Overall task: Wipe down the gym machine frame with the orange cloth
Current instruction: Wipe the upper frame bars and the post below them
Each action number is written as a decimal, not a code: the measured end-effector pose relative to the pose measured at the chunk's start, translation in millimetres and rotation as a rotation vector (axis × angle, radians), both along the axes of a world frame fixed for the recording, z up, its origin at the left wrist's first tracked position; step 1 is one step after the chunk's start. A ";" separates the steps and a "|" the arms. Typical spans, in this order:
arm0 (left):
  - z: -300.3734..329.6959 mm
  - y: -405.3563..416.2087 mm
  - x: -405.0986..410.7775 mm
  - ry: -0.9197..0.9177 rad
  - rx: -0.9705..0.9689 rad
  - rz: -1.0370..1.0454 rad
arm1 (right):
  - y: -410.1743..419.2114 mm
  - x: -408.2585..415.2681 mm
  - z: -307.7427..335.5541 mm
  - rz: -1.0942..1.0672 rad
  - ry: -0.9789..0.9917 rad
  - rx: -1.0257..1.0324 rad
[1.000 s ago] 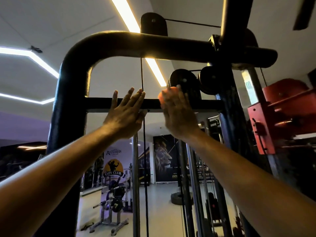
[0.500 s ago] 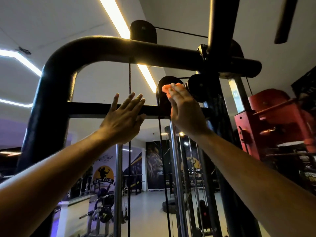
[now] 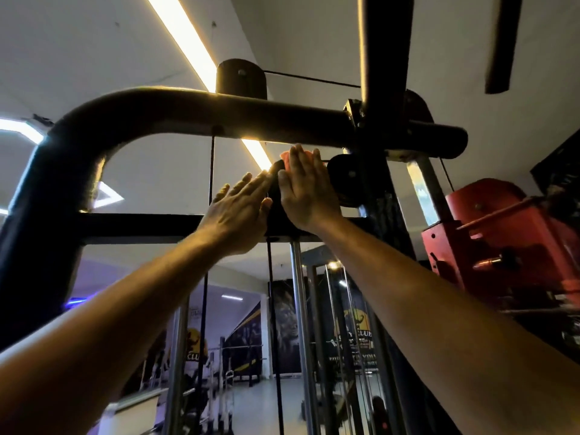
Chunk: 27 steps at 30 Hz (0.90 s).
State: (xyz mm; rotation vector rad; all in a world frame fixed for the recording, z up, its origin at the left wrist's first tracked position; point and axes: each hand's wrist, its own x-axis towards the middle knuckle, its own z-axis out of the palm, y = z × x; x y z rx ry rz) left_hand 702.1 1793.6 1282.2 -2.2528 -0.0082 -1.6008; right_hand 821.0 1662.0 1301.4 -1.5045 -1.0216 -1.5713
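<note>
The black gym machine frame (image 3: 194,111) arches overhead, with a flat crossbar (image 3: 135,226) below its curved top tube. My right hand (image 3: 303,193) lies flat with straight fingers against a black pulley just above the crossbar. It presses the orange cloth (image 3: 286,156), which peeks out only past the fingertips. My left hand (image 3: 240,208) is raised beside it with fingers straight. Its fingertips reach toward the same pulley, and its palm lies in front of the crossbar.
A second pulley (image 3: 348,177) and a black upright (image 3: 389,215) stand right of my hands. A red machine part (image 3: 502,230) juts out at the far right. Cables (image 3: 211,171) and steel guide rods (image 3: 301,324) hang below the crossbar. Ceiling light strips (image 3: 185,42) glare above.
My right hand has slid the cloth up onto the pulley. My left hand has moved right along the crossbar until it is next to the right hand. The view has tilted upward.
</note>
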 end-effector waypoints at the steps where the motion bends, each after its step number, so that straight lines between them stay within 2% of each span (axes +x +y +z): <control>1: 4.7 0.4 0.3 0.008 0.009 -0.002 | 4.5 0.3 -3.1 -0.024 -0.019 -0.004; 5: 11.2 2.1 2.6 -0.003 0.020 0.020 | 10.3 16.4 -53.7 -0.023 -0.202 -0.092; 7: 10.2 3.3 2.3 -0.013 0.022 0.041 | 5.9 24.1 -51.1 -0.054 -0.253 -0.127; 12: 3.1 15.9 -3.4 -0.105 0.047 0.159 | 12.1 10.3 -4.8 -0.037 -0.135 -0.079; 15: -6.1 18.8 -6.5 -0.119 0.083 0.193 | 18.1 16.2 -32.8 -0.095 -0.203 -0.078; 17: -10.1 19.0 -7.3 -0.122 0.105 0.204 | 14.3 28.6 -56.8 -0.059 -0.257 -0.124; 20: -13.6 17.5 -8.8 -0.084 0.120 0.191 | 3.7 36.9 -49.9 -0.117 -0.318 -0.194; 24: -17.8 16.4 -12.5 -0.066 0.103 0.181 | 3.6 21.4 -6.6 -0.036 -0.158 -0.136; 27: -21.9 14.2 -13.8 -0.077 0.114 0.185 | 9.8 15.3 -25.3 -0.007 -0.162 -0.097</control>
